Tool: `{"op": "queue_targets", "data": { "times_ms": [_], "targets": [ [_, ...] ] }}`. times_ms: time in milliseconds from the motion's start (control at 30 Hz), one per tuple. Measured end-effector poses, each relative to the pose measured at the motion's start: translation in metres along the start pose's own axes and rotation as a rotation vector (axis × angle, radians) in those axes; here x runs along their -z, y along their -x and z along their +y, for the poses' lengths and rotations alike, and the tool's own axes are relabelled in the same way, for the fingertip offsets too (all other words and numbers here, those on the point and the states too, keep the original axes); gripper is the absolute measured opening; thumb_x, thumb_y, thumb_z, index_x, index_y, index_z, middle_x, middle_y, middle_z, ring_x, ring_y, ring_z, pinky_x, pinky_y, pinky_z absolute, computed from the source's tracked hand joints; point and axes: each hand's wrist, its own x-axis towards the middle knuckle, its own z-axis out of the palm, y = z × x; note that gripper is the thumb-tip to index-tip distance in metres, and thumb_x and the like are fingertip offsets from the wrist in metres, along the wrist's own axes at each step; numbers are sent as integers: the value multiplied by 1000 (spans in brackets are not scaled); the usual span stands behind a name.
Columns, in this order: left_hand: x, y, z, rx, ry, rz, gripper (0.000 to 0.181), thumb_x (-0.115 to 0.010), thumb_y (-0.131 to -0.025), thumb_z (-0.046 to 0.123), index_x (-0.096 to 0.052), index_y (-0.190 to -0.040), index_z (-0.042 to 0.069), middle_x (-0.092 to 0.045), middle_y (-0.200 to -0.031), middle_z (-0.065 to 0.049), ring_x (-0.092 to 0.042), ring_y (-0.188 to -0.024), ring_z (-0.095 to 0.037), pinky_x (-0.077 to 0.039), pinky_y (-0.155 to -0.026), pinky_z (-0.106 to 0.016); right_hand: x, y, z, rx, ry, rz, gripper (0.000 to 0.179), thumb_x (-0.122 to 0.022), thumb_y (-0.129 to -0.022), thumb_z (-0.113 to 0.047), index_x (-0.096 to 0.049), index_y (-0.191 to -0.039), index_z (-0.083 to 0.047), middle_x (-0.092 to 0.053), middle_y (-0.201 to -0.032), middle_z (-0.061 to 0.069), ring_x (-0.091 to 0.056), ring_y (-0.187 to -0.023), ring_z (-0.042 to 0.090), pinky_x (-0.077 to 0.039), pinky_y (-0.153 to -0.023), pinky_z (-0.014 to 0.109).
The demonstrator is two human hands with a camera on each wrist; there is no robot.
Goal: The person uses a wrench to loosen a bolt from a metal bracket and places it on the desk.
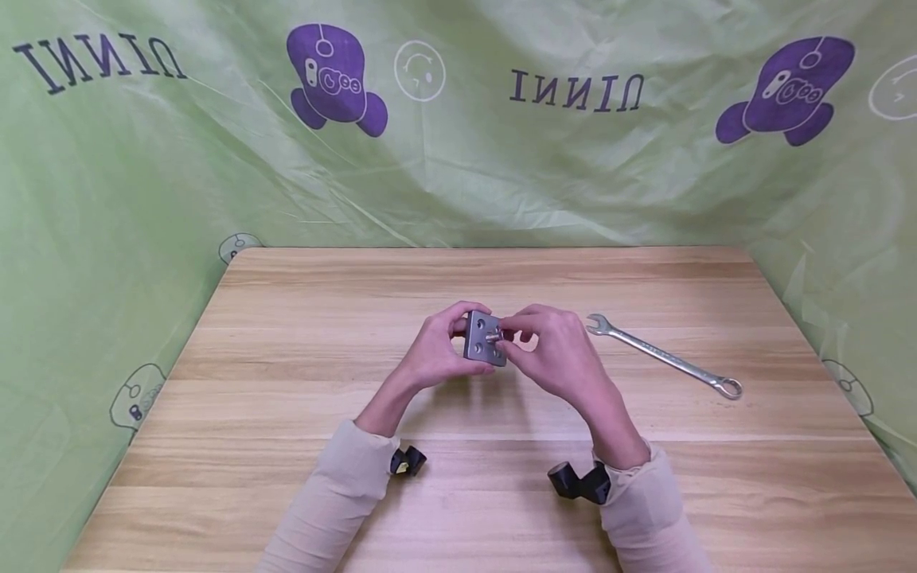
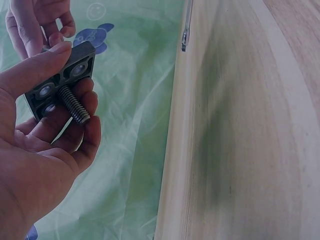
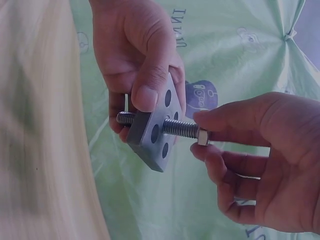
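My left hand (image 1: 437,350) grips a small grey square plate (image 1: 479,336) by its edges, thumb on one side and fingers on the other. A hex-head bolt (image 3: 181,128) runs through the middle of the plate, among several round holes. Its threaded end (image 2: 74,106) sticks out on the back, between the left thumb and fingers. On the other side, a length of thread shows between plate and head. Thumb and forefinger of my right hand (image 1: 559,346) pinch the bolt's hex head (image 3: 202,137). Both hands are raised above the table.
A silver combination wrench (image 1: 662,355) lies slantwise on the wooden table (image 1: 322,302), to the right of the hands. Green printed cloth (image 1: 466,175) hangs behind the table and along its sides. Black camera mounts (image 1: 580,481) sit at the wrists.
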Motion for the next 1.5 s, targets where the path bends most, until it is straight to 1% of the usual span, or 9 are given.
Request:
{"op": "queue_targets", "data": {
  "times_ms": [300, 500, 600, 700, 867, 1000, 1167, 1333, 1500],
  "targets": [
    [0, -1, -1, -4, 13, -3, 72, -86, -65, -6, -56, -129, 3, -75, -107, -21, -71, -94, -20, -47, -97, -47, 0, -1, 2, 108, -20, 11, 23, -75, -76, 6, -80, -95, -6, -76, -96, 9, -70, -92, 25, -56, -82, 41],
    [0, 0, 0, -3, 5, -1, 72, -86, -65, -5, -56, -130, 3, -75, -109, -21, -71, -96, -21, -47, -99, -46, 0, 0, 2, 108, -24, 18, 25, -81, -78, -4, -78, -103, -6, -76, -100, 8, -68, -88, 23, -55, -78, 38],
    [0, 0, 1, -1, 6, 3, 71, -86, -65, -6, -57, -129, 6, -75, -109, -20, -71, -95, -20, -47, -98, -45, 0, 0, 1, 56, -13, 26, 31, -83, -81, -17, -75, -109, -6, -76, -101, 8, -67, -85, 23, -53, -72, 34],
    [0, 1, 1, -1, 11, 3, 71, -86, -64, -5, -57, -128, 6, -75, -108, -21, -71, -93, -19, -48, -97, -47, -1, -1, 0, -49, 20, 17, 35, -82, -83, -28, -75, -109, -7, -76, -95, 7, -67, -82, 22, -49, -67, 32],
    [0, 1, 1, 1, 9, 4, 73, -87, -64, -5, -56, -130, 5, -74, -110, -21, -71, -95, -19, -47, -99, -47, 0, -2, -2, -214, 52, -14, 34, -81, -82, -38, -78, -98, -8, -75, -78, 5, -64, -69, 18, -45, -63, 29],
    [1, 1, 1, -1, 2, 6, 72, -86, -65, -5, -56, -130, 5, -75, -110, -21, -72, -95, -21, -47, -99, -43, 0, -2, -4, -252, 58, -26, 32, -78, -84, -41, -80, -90, -10, -75, -73, 2, -63, -65, 15, -45, -62, 28],
    [0, 1, 1, -5, -12, 4, 72, -86, -65, -5, -56, -130, 2, -75, -109, -22, -72, -95, -21, -48, -97, -43, -2, -2, -3, -215, 37, -18, 24, -78, -86, -35, -81, -90, -11, -75, -73, 2, -62, -65, 14, -45, -61, 28],
    [0, 0, 0, 7, 4, 3, 73, -85, -65, -7, -55, -131, 0, -74, -108, -23, -71, -94, -21, -47, -98, -50, -2, -1, -2, -98, 24, -5, 17, -80, -84, -23, -80, -94, -9, -76, -80, 4, -64, -70, 17, -49, -64, 30],
    [0, 0, 0, 6, -1, 4, 73, -86, -65, -7, -56, -131, 1, -75, -108, -21, -71, -95, -21, -46, -98, -46, -1, 0, 0, -4, 7, 6, 19, -81, -80, -11, -80, -99, -9, -78, -92, 8, -67, -77, 21, -50, -68, 34]
  ]
}}
